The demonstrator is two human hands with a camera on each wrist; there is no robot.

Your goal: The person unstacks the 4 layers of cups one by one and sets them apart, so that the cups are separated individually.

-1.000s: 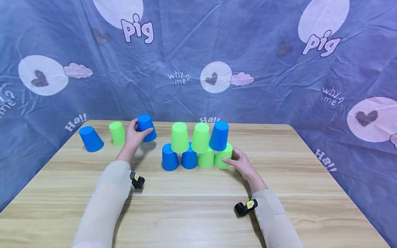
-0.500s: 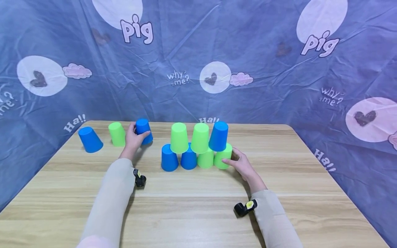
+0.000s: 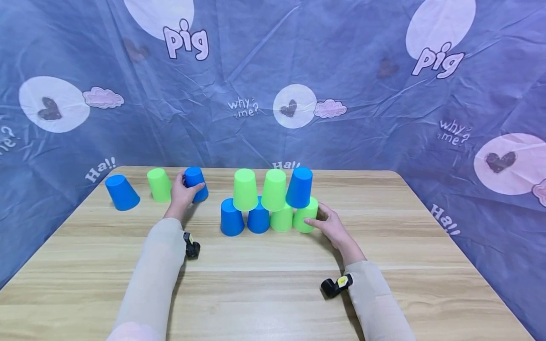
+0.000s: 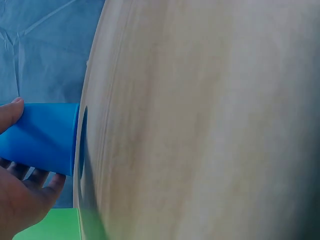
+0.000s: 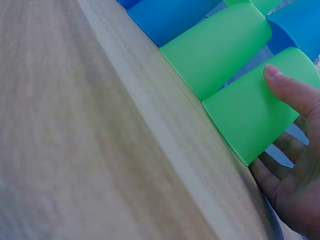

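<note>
Head view: two-tier stack (image 3: 273,190) of mouth-down cups on a wood-grain table (image 3: 256,293). Bottom row of the stack, left to right: two blue, two green. Top row: two green, then one blue, each bridging a pair below.

Left hand (image 3: 182,193) left of the stack, farther back than its bottom row. Grip: pinching a blue cup (image 3: 195,178), thumb on one side, fingers opposite. Left wrist view puts that cup's rim right at the tabletop; cannot tell whether it touches. Loose green cup (image 3: 159,185) farther left of the stack, just beside the left hand; loose blue cup (image 3: 122,193) farthest left.

Right hand (image 3: 333,227) at the right end of the stack, thumb and fingers curved round the end green cup (image 3: 304,215) of the bottom row, its rim on the table.

Pale sleeves (image 3: 147,279) and black wrist devices (image 3: 192,247) nearer than the stack; blue printed backdrop (image 3: 362,142) behind it.
</note>
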